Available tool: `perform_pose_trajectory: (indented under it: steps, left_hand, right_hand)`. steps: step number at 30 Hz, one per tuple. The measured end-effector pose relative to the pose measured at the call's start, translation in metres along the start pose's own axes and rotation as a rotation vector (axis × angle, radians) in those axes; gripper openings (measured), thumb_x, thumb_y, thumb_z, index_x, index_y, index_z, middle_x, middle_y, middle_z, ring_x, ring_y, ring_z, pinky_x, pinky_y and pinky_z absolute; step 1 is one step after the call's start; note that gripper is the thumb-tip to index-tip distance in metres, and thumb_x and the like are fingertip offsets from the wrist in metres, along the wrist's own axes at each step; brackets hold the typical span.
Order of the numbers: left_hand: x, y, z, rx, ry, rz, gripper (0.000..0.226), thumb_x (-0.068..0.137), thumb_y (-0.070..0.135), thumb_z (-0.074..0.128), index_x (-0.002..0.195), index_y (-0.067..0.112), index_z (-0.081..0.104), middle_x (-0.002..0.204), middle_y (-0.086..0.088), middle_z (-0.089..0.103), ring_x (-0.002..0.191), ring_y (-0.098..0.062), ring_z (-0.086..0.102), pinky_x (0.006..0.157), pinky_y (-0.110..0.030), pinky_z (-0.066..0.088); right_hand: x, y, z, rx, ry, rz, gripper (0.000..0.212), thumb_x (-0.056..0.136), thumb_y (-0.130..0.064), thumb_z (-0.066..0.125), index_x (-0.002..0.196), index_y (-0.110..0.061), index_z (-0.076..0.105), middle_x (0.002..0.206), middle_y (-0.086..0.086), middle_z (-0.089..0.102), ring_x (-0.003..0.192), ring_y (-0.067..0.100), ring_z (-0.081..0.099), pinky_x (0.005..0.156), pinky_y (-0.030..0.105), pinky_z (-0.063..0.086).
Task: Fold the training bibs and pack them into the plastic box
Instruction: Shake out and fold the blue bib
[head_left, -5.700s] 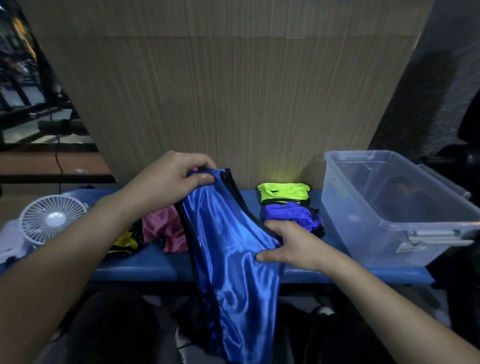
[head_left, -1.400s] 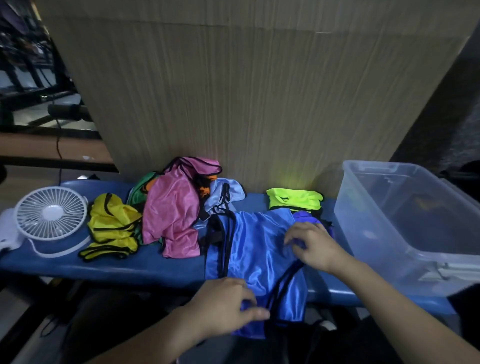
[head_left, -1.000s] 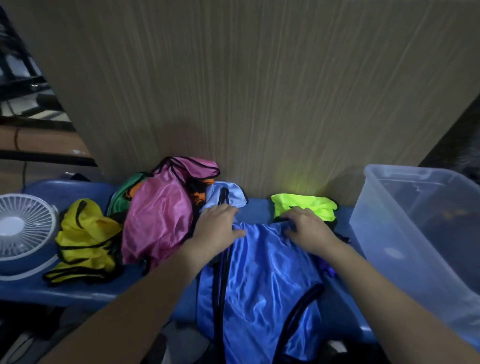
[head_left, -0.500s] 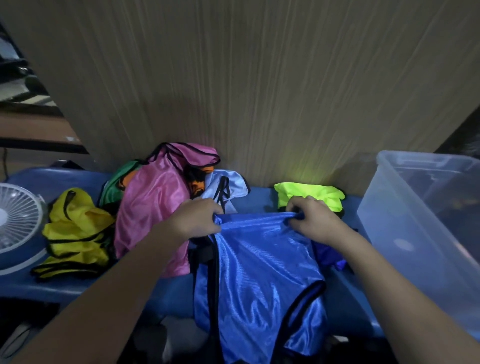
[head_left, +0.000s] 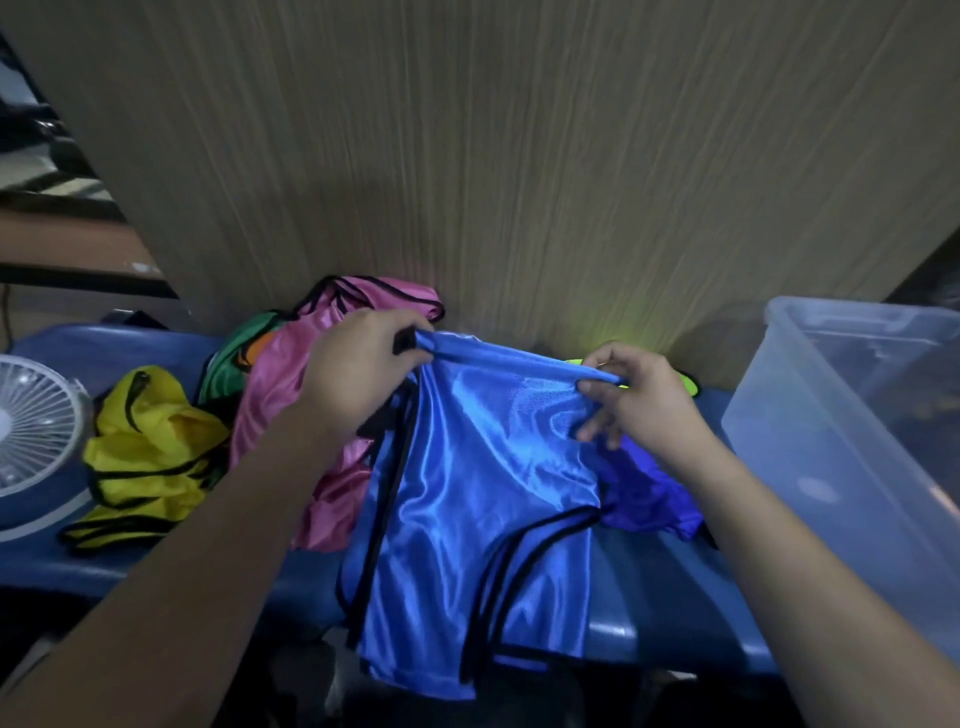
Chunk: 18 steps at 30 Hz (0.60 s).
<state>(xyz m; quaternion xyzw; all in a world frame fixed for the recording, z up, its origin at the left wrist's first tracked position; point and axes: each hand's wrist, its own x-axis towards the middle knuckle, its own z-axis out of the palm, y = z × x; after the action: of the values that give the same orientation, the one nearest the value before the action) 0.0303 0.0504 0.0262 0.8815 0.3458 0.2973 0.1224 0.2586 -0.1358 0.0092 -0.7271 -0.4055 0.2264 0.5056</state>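
at 9 o'clock a white fan (head_left: 31, 431) sits on the blue worktop (head_left: 130, 561), cut off by the frame edge. just right of it lies a crumpled yellow bib (head_left: 150, 452) with black trim, then a green bib (head_left: 228, 358) mostly buried under a pink bib (head_left: 280, 410) that leans back against the wood-grain panel (head_left: 519, 156) at 12 o'clock.

the left hand (head_left: 358, 374) comes in from 7 o'clock, forearm angled up toward centre; its grip is closed, fingers curled over and pinching the upper left corner of the blue bib (head_left: 488, 509). the right hand (head_left: 639, 400) enters from 4 o'clock and holds the upper right corner, thumb and forefinger pinching the edge, the other fingers loosely bent beneath. between the 2 hands the top edge is stretched taut, running from 10 o'clock down toward 3 o'clock. the bib's long axis runs from 12 to 6 o'clock: it hangs from that edge, drapes over the worktop's front and trails below it, black-trimmed edges curving near the bottom. no writing or label can be read on it.

behind the right hand a sliver of neon green bib (head_left: 685, 384) shows, with a folded purple bib (head_left: 644, 493) below the wrist on the worktop. at 3 o'clock stands the clear plastic box (head_left: 810, 431), open on top; nothing bright shows through its walls.
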Motion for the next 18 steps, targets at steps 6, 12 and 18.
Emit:
perform_pose_trajectory:
  steps: [6,12,18]
  left_hand:
    - [0.011,-0.007,0.006,-0.142,0.067,-0.01,0.02,0.087,0.018,0.074,0.106,0.025,0.073,0.101,0.01,0.068,0.092,-0.006,0.059,0.078,-0.024,0.042]
    - [0.004,-0.019,0.009,-0.225,0.008,0.042,0.02,0.085,0.008,0.074,0.1,0.021,0.07,0.1,0.01,0.064,0.096,-0.009,0.06,0.08,-0.006,0.036]
    - [-0.036,-0.009,-0.006,-0.199,-0.088,0.168,0.017,0.084,0.01,0.073,0.096,0.021,0.067,0.102,0.011,0.062,0.094,-0.011,0.06,0.083,-0.034,0.051]
  right_hand:
    - [0.013,0.003,0.012,0.064,0.028,-0.061,0.022,0.091,0.004,0.062,0.084,-0.016,0.06,0.089,0.012,0.067,0.081,0.029,0.073,0.074,0.043,0.056]
    - [0.008,0.014,0.008,-0.03,-0.021,-0.156,0.02,0.088,-0.001,0.067,0.083,-0.02,0.062,0.077,-0.015,0.062,0.074,0.01,0.053,0.073,0.033,0.043]
    - [-0.019,0.017,-0.002,-0.119,-0.141,-0.191,0.024,0.084,0.008,0.067,0.082,-0.015,0.061,0.096,-0.007,0.071,0.091,0.014,0.064,0.08,0.021,0.046]
